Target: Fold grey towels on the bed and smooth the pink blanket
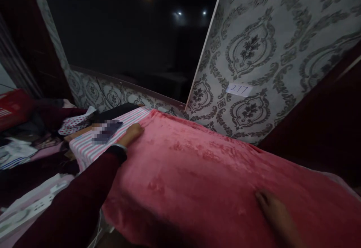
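Note:
A pink plush blanket (191, 180) is spread over a table-height surface, with its near side hanging down. My left hand (134, 131) is closed on the blanket's left edge, beside a striped cloth (90, 142). A dark sleeve and a bracelet (120, 147) show on that arm. At the lower right my right hand (272, 208) rests low on the blanket, its fingers curled against the fabric; they are somewhat blurred. A dark phone-like object (114, 132), partly pixelated, lies on the striped cloth left of my left hand.
Piled clothes (42, 142) and a red bag or box (17, 107) are at the left. A white power strip (31, 210) lies at the lower left. Behind the blanket, a large dark screen (126, 33) hangs on patterned wallpaper (251, 48) with a paper label (239, 89) reading 277.

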A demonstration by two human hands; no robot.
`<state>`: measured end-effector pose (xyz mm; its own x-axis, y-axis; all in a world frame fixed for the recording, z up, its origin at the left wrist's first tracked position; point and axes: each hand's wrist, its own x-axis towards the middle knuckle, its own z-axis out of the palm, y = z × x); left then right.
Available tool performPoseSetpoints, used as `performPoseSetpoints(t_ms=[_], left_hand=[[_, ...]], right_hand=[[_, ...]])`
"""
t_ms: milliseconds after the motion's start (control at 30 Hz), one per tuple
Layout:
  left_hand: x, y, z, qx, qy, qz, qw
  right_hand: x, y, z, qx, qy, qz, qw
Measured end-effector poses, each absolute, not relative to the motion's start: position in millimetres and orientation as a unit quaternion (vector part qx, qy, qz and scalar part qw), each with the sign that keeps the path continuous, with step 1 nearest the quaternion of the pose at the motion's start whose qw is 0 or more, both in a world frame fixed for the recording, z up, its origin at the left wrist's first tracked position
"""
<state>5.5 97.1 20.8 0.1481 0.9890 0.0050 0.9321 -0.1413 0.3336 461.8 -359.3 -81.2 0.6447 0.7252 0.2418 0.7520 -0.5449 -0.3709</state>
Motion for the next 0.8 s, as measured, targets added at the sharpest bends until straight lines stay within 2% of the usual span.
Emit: performPoseSetpoints(t_ms=[167, 367, 533, 800], left_hand=[[49.5, 127.2, 22.4, 0.758, 0.636, 0.100, 0.108], [90.7, 151.7, 22.0, 0.746, 0.654, 0.087, 0.090], [99.1, 159.5, 15.6, 0.737, 0.670, 0.074, 0.056], [105.3, 152.4, 21.9, 0.732, 0.680, 0.041, 0.003]], right_hand=[[485.3, -312.5, -73.1, -0.878, -0.448, -0.084, 0.147], [495.1, -273.5, -76.0, -0.908, -0.414, -0.054, 0.035], [515.2, -263.8, -74.1, -0.905, -0.422, -0.057, 0.020], [540.5, -225.9, -49.4, -0.930, -0.357, -0.072, 0.047]])
